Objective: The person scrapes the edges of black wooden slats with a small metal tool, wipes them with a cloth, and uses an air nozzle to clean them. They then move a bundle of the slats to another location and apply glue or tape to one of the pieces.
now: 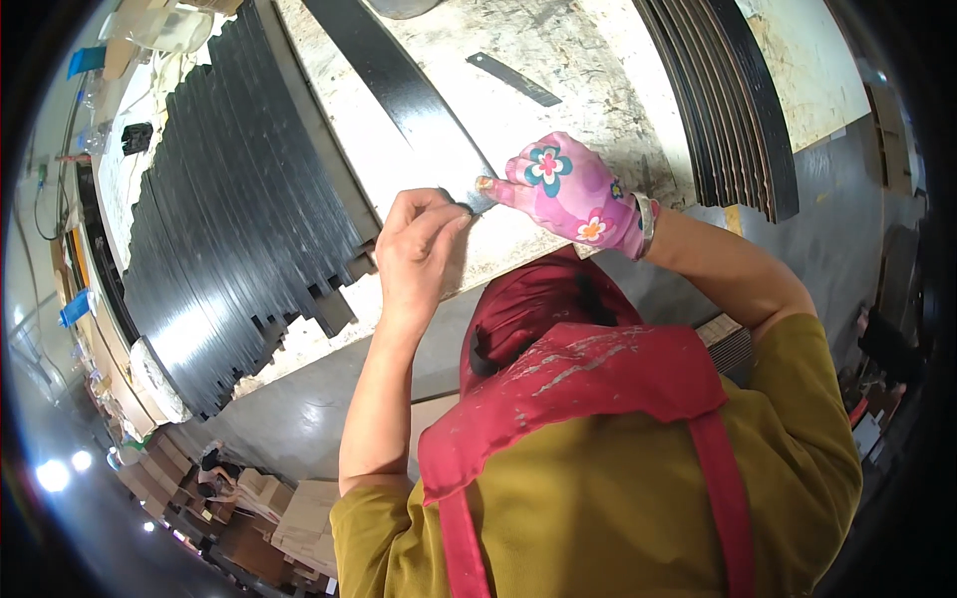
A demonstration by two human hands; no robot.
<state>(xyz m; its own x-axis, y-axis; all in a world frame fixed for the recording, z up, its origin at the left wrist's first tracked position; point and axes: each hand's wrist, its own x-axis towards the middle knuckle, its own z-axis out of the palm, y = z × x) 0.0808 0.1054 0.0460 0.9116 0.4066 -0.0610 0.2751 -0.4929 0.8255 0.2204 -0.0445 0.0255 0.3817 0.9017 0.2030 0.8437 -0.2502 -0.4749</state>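
Both hands are meeting at the near end of a long black strip [419, 95], just left of frame centre. The strip is lying flat on the pale, scuffed workbench [588, 70] and running from that end up toward the top edge of the frame.

The left hand [419, 249] is bare, with fingers curled closed and thumb and fingertips pinching something small and dark at the strip's end. I cannot tell whether it is the strip's tip or a film or tape on it. The right hand [573, 189], in a pink flowered glove, is pointing left, its fingers closed down on the same end and touching the strip beside the left fingertips. How firmly it is pressing cannot be told.

A big stack of black strips [229, 219] is fanning across the left of the frame, a second stack [733, 95] is sitting at upper right, and a short dark flat bar [513, 78] is lying loose at upper centre.

Judging the step: it is fine work on the strip end. Doing it well probably means the gloved hand keeping the strip flat while the bare fingers are working close to the tip, moving along the strip's length rather than sideways, so the end is not lifting or kinking and the stack nearby is not getting nudged.
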